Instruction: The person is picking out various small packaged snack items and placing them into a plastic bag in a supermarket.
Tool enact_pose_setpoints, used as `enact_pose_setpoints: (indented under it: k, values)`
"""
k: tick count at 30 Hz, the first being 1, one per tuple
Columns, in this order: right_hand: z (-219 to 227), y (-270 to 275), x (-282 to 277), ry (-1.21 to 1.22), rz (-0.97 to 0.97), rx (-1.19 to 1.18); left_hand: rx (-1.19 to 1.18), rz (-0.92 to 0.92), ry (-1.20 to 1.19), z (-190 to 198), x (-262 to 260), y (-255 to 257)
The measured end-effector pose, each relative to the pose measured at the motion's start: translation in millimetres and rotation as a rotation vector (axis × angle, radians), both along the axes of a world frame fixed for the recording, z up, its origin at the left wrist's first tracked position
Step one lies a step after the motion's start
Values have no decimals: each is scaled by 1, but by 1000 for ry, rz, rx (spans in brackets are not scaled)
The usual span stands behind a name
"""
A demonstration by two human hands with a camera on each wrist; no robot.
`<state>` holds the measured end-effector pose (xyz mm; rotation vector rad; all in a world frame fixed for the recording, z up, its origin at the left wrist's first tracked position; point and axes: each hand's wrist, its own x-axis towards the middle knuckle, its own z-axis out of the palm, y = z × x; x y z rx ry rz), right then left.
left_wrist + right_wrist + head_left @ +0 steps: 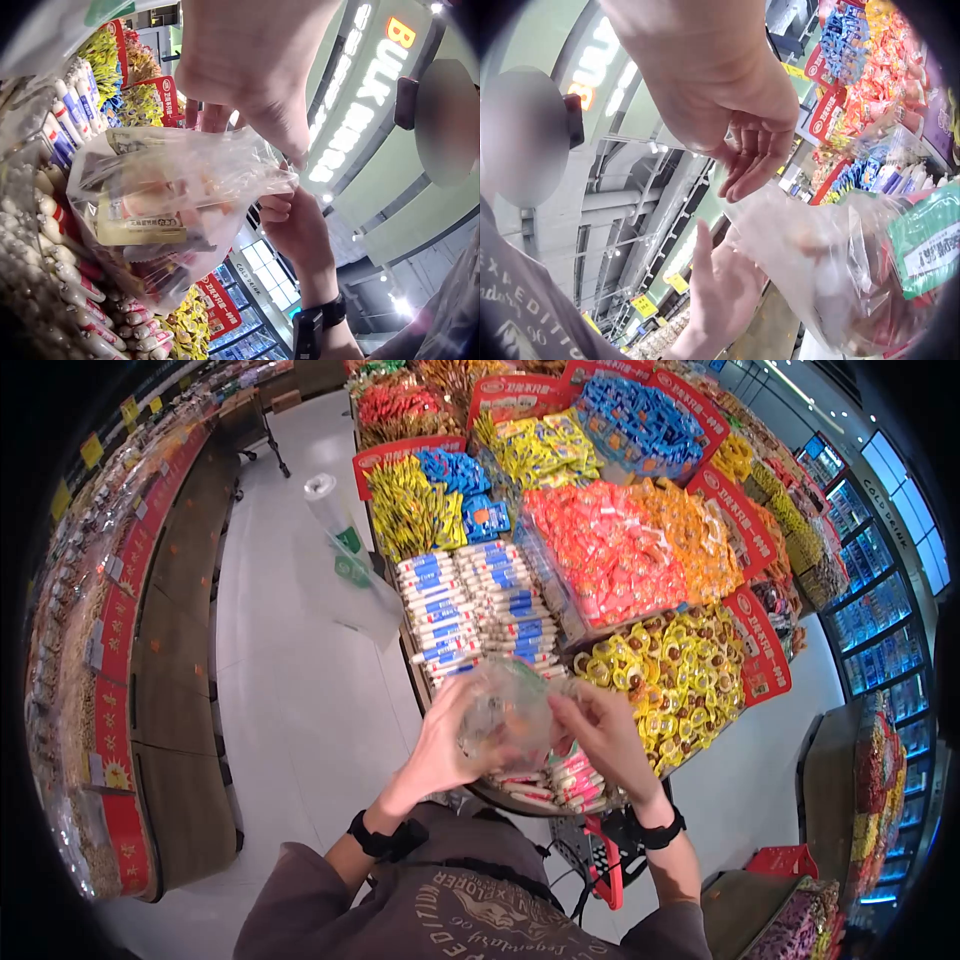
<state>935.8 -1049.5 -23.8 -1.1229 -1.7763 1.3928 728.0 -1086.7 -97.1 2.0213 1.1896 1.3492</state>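
A clear plastic bag (pixel 505 720) hangs in front of the person, its top gathered. Packaged snacks show through it, among them a beige packet (pixel 142 217) and one with a green label (pixel 928 240). My right hand (pixel 605 735) pinches the gathered top with curled fingers. On the other side, my left hand (pixel 440 745) holds the bag near its neck; in the right wrist view, the left hand's thumb (pixel 703 255) points up, and its fingers are partly hidden behind the plastic. Below the bag lie white-wrapped sticks with blue bands (pixel 430 605) and others with pink bands (pixel 580 780).
The display stand holds pink-wrapped sweets (pixel 610 550), yellow cups (pixel 670 680) and blue packets (pixel 640 420). A roll of plastic bags (pixel 320 490) stands at its left side. Red sign boards (pixel 755 645) rise along its edge. Shelves (pixel 170 690) line the aisle at left.
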Motion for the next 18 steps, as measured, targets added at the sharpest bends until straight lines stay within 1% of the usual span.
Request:
enact_pose_setpoints:
  k: [1, 2, 3, 4, 5, 6, 8, 10, 11, 12, 14, 15, 16, 18]
  values:
    - [-2, 5, 4, -60, 26, 108, -36, 26, -33, -1, -5, -1]
    - [0, 0, 7, 23, -29, 0, -81, 50, -60, -1, -7, -3]
    - [1, 0, 7, 78, -60, -24, -10, 170, -120, 1, -7, -1]
    - [2, 0, 8, 135, -91, -35, -22, 155, -116, 7, -7, -1]
    - [7, -3, 10, 140, -111, -42, -230, 221, -156, 15, -8, 0]
    - [14, -4, 11, 171, -150, 10, -426, 285, -194, 20, -8, 4]
    - [23, 0, 19, 195, -207, 86, -388, 210, -201, 20, -7, 16]
    - [28, 8, 28, 145, -264, 214, -355, 151, -280, 26, 0, 27]
    - [29, 12, 35, 97, -235, 236, -356, 152, -311, 27, 5, 34]
    - [30, 21, 41, 99, -230, 238, -352, 157, -312, 36, 12, 42]
    - [30, 34, 48, 53, -178, 314, -19, 219, -126, 59, 26, 50]
    - [35, 37, 49, 76, -193, 311, 134, 175, -46, 61, 27, 56]
    - [38, 43, 51, 90, -174, 327, 153, 194, -38, 65, 32, 61]
    - [40, 54, 61, 136, -192, 335, 369, 221, 82, 74, 50, 70]
